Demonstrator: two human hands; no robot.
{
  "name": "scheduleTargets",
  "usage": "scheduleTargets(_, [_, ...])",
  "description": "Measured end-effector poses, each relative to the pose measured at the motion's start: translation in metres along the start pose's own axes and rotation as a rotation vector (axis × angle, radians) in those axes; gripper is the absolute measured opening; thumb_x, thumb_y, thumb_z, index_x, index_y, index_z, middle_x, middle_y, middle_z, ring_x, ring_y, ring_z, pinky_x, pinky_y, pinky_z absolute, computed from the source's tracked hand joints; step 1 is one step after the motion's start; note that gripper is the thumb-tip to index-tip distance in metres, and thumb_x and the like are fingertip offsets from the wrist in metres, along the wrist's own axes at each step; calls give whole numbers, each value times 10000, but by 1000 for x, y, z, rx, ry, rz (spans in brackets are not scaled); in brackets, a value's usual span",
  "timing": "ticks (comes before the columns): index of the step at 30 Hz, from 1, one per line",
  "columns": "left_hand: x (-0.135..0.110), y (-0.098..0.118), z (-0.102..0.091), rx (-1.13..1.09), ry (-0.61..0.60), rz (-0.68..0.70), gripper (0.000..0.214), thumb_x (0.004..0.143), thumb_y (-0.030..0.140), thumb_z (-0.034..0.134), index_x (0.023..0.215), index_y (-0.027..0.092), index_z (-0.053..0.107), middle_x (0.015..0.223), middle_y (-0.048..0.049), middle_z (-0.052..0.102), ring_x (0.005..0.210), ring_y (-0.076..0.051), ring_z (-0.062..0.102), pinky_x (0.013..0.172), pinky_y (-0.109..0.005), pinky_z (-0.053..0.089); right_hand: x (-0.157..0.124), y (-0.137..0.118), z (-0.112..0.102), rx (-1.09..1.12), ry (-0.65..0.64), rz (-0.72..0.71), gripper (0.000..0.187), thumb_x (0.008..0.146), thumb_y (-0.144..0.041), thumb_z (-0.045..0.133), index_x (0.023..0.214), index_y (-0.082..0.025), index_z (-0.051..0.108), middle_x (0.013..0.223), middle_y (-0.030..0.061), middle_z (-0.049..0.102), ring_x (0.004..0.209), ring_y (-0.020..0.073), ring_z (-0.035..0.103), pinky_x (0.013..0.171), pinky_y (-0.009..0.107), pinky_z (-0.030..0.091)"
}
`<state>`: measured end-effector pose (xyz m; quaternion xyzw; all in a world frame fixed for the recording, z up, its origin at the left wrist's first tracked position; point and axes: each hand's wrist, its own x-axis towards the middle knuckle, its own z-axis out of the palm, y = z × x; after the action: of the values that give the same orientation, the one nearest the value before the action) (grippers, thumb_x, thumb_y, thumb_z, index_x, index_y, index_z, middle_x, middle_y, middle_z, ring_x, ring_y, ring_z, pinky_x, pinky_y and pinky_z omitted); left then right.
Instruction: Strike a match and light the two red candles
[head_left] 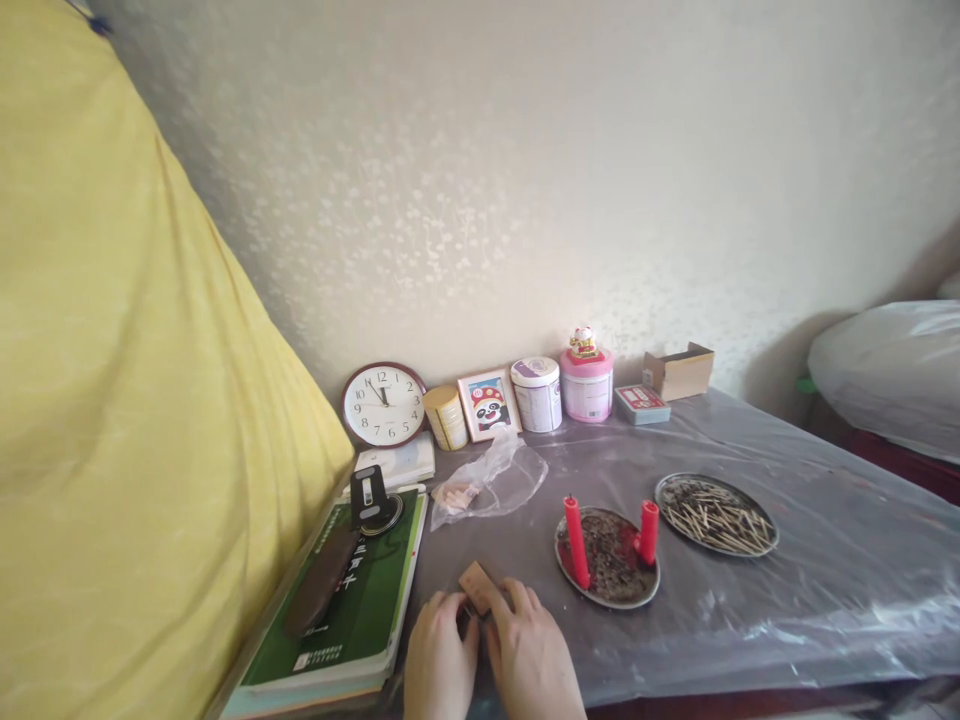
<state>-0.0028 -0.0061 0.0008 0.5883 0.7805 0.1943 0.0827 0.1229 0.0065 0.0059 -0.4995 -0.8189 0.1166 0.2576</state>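
Observation:
My left hand and my right hand meet at the table's near edge, fingers curled round a small brown matchbox that sticks up between them. Just to the right sits a round metal plate with dark residue and two red candles standing on it, one at each side. A second metal plate beyond it is heaped with several used matchsticks.
A plastic-covered table holds a green book, a crumpled clear bag, a wall clock, tins, a framed picture and a cardboard box along the wall. Yellow cloth fills the left.

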Motion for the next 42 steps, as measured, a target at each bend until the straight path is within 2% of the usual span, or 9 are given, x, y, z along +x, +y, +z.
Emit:
scheduleTargets(3, [3, 0, 0, -22, -1, 6, 282, 799, 88, 443, 948, 179, 666, 962, -89, 688, 952, -218, 620, 851, -305, 424, 4, -3, 6, -13, -3, -4, 420, 833, -67, 563, 1197, -271, 609, 1041, 68, 641, 883, 228, 630, 765, 336, 514])
scheduleTargets(8, [7, 1, 0, -30, 8, -28, 309, 806, 83, 431, 1011, 181, 641, 1002, -94, 689, 981, -218, 618, 865, -310, 418, 6, -5, 16, -105, -8, 49, 297, 825, -54, 555, 1024, -227, 690, 932, 89, 647, 823, 228, 638, 710, 327, 516])
scheduleTargets(15, [9, 4, 0, 49, -6, -89, 189, 848, 169, 443, 808, 181, 628, 859, -90, 679, 869, -223, 631, 765, -302, 420, 1, -1, 15, -127, -35, 76, 229, 820, -40, 532, 894, -183, 695, 871, 97, 636, 798, 236, 638, 683, 341, 519])
scheduleTargets(21, [14, 9, -2, 143, -49, -152, 185, 826, 235, 479, 835, 143, 639, 904, -155, 698, 889, -287, 651, 729, -357, 431, -3, 6, 6, -93, -13, 50, 211, 820, -42, 524, 893, -170, 675, 876, 91, 630, 797, 228, 638, 677, 327, 519])
scheduleTargets(27, [16, 10, -7, 160, -95, -225, 242, 834, 227, 430, 769, 172, 657, 827, -159, 732, 819, -305, 689, 650, -367, 436, -2, 11, 10, -88, 67, 13, 206, 794, -19, 546, 843, -178, 668, 834, 72, 632, 754, 213, 629, 657, 309, 503])
scheduleTargets(30, [18, 9, -9, 131, -90, -255, 223, 807, 191, 439, 757, 168, 655, 832, -171, 733, 820, -306, 688, 664, -367, 433, -2, 10, 13, -93, 99, 11, 205, 776, -13, 558, 819, -182, 664, 819, 64, 630, 736, 206, 621, 645, 296, 489])
scheduleTargets(35, [21, 15, -13, -24, -74, -249, 213, 817, 236, 456, 684, 205, 619, 761, -108, 733, 769, -263, 688, 646, -326, 427, -3, 12, 11, -73, 90, 27, 199, 793, -23, 540, 823, -189, 645, 817, 58, 626, 742, 212, 623, 644, 299, 473])
scheduleTargets(38, [24, 27, -8, -127, -58, -221, 214, 834, 268, 475, 685, 204, 614, 760, -90, 731, 747, -229, 682, 645, -297, 425, -6, 18, 9, -74, 88, 41, 204, 819, -34, 507, 830, -196, 630, 819, 57, 621, 748, 222, 622, 651, 313, 462])
scheduleTargets(42, [28, 46, 6, -219, -44, -179, 185, 806, 202, 503, 656, 198, 613, 716, -71, 719, 685, -192, 659, 601, -269, 404, -8, 29, 5, -53, 89, 49, 206, 849, -57, 486, 881, -203, 628, 843, 55, 621, 763, 221, 625, 668, 314, 461])
